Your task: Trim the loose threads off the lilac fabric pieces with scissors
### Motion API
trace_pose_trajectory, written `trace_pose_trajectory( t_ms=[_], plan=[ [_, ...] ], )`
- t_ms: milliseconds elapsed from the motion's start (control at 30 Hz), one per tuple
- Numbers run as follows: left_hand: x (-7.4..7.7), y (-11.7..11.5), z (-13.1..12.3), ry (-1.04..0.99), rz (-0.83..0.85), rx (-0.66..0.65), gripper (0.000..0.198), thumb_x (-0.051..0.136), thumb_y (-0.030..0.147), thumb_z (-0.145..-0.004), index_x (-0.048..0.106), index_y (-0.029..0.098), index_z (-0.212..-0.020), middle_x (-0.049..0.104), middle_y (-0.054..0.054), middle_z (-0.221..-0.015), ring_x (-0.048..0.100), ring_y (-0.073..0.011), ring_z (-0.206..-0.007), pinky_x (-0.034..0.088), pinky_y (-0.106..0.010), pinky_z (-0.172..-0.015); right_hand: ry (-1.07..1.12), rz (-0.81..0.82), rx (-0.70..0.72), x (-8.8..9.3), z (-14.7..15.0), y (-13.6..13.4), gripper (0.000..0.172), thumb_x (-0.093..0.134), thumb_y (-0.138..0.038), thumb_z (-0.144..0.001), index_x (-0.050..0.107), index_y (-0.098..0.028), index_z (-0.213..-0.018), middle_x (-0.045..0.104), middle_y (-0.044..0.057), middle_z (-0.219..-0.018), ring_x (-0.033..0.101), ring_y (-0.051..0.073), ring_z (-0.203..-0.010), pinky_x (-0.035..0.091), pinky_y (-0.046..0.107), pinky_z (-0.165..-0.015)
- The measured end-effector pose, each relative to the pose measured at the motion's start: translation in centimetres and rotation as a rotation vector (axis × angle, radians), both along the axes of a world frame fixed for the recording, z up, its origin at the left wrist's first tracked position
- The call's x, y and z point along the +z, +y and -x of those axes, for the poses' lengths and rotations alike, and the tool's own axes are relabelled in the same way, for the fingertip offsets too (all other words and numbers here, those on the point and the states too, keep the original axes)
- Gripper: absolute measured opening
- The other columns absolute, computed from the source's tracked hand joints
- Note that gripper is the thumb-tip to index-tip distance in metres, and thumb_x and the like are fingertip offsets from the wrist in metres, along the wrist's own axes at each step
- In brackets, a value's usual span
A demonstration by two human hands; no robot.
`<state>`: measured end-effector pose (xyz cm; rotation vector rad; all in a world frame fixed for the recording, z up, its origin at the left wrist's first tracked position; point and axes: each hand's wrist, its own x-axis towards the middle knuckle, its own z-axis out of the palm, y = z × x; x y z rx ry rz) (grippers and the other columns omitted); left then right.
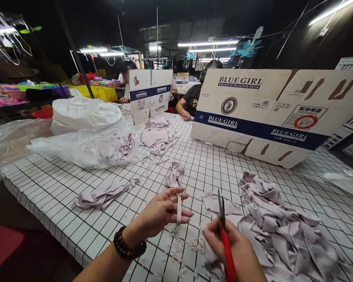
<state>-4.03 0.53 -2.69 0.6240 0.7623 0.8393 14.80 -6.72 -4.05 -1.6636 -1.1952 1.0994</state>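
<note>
My left hand (pixel 161 211) hovers over the table's near edge, pinching a short pale fabric strip (pixel 179 209) that hangs upright between its fingers. A dark bead bracelet (pixel 126 247) is on that wrist. My right hand (pixel 235 250) is closed round red-handled scissors (pixel 223 227), their dark blades closed and pointing up, just right of the strip. A heap of pale lilac fabric pieces (pixel 282 231) lies to the right of that hand. Small cut scraps (pixel 179 243) litter the cloth below my hands.
The white grid-patterned table (pixel 76 188) bears more lilac bundles (pixel 102 194), a plastic bag with fabric (pixel 88 149) and white stacked material (pixel 85 113). A large flat beer carton (pixel 270 113) stands at right, a smaller one (pixel 150 94) behind. Other people sit at the far end.
</note>
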Motion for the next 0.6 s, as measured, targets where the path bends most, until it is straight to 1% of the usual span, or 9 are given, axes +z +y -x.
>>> trace_pose_trajectory(
  t_ms=[33,67,100,167,267,367,433,500,600],
  plan=[
    [-0.4,-0.9,-0.3,0.02,0.008,-0.017,0.047,0.058,0.003,-0.074,0.052,0.014,-0.119,0.049,-0.02,-0.136,0.074,-0.0212,-0.078,0.059,-0.032,-0.069,-0.061,0.002,-0.007,0.4,0.2,1.3,0.033,0.07,-0.051,-0.068,0.052,-0.023,-0.071,0.046,-0.007,-0.052,0.047,0.013,-0.047,0.035,0.025,-0.044],
    [-1.0,-1.8,-0.6,0.039,0.011,-0.027,0.048,0.06,0.005,-0.075,0.049,0.015,-0.121,0.049,-0.02,-0.136,0.074,-0.0198,-0.077,0.059,-0.031,-0.067,-0.084,-0.007,0.04,0.8,0.4,2.5,0.033,0.068,-0.05,-0.07,0.051,-0.023,-0.071,0.05,-0.005,-0.057,0.048,0.013,-0.052,0.038,0.025,-0.049],
    [-1.8,-2.6,-1.0,0.062,0.007,-0.027,0.048,0.06,0.009,-0.077,0.046,0.016,-0.122,0.05,-0.02,-0.135,0.073,-0.0169,-0.072,0.058,-0.029,-0.063,-0.114,0.001,0.081,1.0,0.6,3.5,0.034,0.066,-0.052,-0.071,0.049,-0.022,-0.07,0.052,-0.005,-0.06,0.049,0.013,-0.055,0.04,0.025,-0.052],
    [-3.5,-4.2,-1.8,0.124,-0.008,-0.001,0.046,0.061,0.017,-0.08,0.041,0.016,-0.122,0.055,-0.02,-0.129,0.067,-0.0097,-0.058,0.053,-0.023,-0.05,-0.176,0.087,0.14,0.9,1.1,5.1,0.034,0.067,-0.052,-0.072,0.051,-0.021,-0.07,0.057,-0.002,-0.063,0.051,0.015,-0.06,0.04,0.025,-0.055],
    [-6.4,-6.5,-2.8,0.227,0.008,0.088,0.056,0.065,0.029,-0.078,0.032,0.019,-0.122,0.059,-0.017,-0.121,0.052,-0.0024,-0.039,0.039,-0.017,-0.034,-0.197,0.195,0.198,-0.3,1.8,6.5,0.035,0.064,-0.052,-0.074,0.054,-0.019,-0.066,0.061,0.0,-0.059,0.051,0.014,-0.053,0.037,0.026,-0.051],
    [-8.7,-8.2,-3.3,0.26,0.058,0.196,0.073,0.072,0.04,-0.07,0.025,0.023,-0.124,0.06,-0.012,-0.116,0.044,-0.0008,-0.035,0.035,-0.017,-0.029,-0.192,0.247,0.233,-1.6,2.9,7.4,0.033,0.068,-0.048,-0.071,0.053,-0.02,-0.061,0.057,-0.001,-0.052,0.047,0.013,-0.046,0.033,0.025,-0.047],
    [-9.6,-9.0,-3.3,0.263,0.083,0.24,0.079,0.075,0.045,-0.066,0.025,0.023,-0.123,0.061,-0.008,-0.108,0.042,-0.0008,-0.034,0.035,-0.018,-0.029,-0.19,0.239,0.229,-2.2,3.9,8.0,0.031,0.075,-0.039,-0.064,0.052,-0.021,-0.058,0.054,-0.003,-0.05,0.046,0.013,-0.047,0.031,0.025,-0.047],
    [-10.0,-9.3,-3.3,0.26,0.099,0.267,0.082,0.076,0.048,-0.063,0.027,0.022,-0.123,0.062,-0.006,-0.102,0.041,-0.0011,-0.032,0.033,-0.018,-0.027,-0.173,0.222,0.212,-2.5,4.9,8.6,0.028,0.077,-0.029,-0.06,0.05,-0.021,-0.057,0.052,-0.005,-0.049,0.045,0.012,-0.048,0.029,0.024,-0.047],
    [-9.5,-9.3,-3.0,0.234,0.117,0.271,0.086,0.08,0.045,-0.06,0.029,0.021,-0.125,0.061,-0.009,-0.108,0.044,-0.0027,-0.033,0.035,-0.021,-0.028,-0.087,0.218,0.195,-2.7,5.8,9.3,0.027,0.074,-0.02,-0.059,0.047,-0.022,-0.057,0.047,-0.007,-0.047,0.043,0.011,-0.046,0.029,0.024,-0.046]
  ],
)
